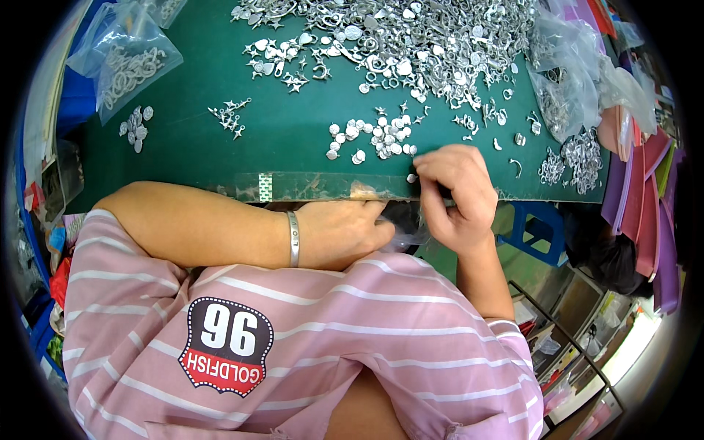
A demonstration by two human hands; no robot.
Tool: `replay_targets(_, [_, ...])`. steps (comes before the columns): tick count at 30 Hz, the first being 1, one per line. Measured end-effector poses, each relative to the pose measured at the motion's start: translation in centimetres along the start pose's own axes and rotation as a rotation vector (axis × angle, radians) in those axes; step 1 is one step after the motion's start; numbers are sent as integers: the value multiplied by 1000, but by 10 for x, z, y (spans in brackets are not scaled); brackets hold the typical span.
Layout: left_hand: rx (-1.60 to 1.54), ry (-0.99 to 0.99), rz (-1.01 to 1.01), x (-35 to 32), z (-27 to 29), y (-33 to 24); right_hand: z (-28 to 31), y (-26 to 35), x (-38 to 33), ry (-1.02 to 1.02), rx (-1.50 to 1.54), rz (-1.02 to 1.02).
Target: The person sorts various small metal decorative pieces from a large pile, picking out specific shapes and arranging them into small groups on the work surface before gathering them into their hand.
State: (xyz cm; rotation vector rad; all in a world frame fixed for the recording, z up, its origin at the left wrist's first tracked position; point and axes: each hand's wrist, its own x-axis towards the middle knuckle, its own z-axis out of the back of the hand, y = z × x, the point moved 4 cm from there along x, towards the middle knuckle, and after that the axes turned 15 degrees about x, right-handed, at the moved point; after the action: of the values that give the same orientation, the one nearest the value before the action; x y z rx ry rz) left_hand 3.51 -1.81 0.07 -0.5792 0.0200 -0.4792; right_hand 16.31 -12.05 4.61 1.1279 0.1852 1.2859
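My left hand (341,233), a silver cuff bracelet on its wrist, lies at the near table edge with its fingers curled closed. It grips a clear plastic bag (411,229) just below the edge; part of the bag is hidden. My right hand (460,191) arches over the edge, fingers bent and thumb apart from them. Beside its fingertips, a single small silver disc charm (411,178) rests on the edge strip. Just beyond lies a loose group of round silver charms (389,138) on the green table (286,147).
A large heap of mixed silver charms (440,44) covers the far table. Small groups of star charms (232,117) and oval charms (136,129) lie left. Clear bags of metal parts (132,73) stand at both sides. A blue stool (539,231) is below right.
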Motion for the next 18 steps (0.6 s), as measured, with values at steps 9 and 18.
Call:
replay_targets(9, [-1,6,5,-1,-1,0,3,-10,5,-15,37,-98])
replay_targets(18, [41,-20,-26,0,3,-1,-5,-9,19,-72,-16,-32])
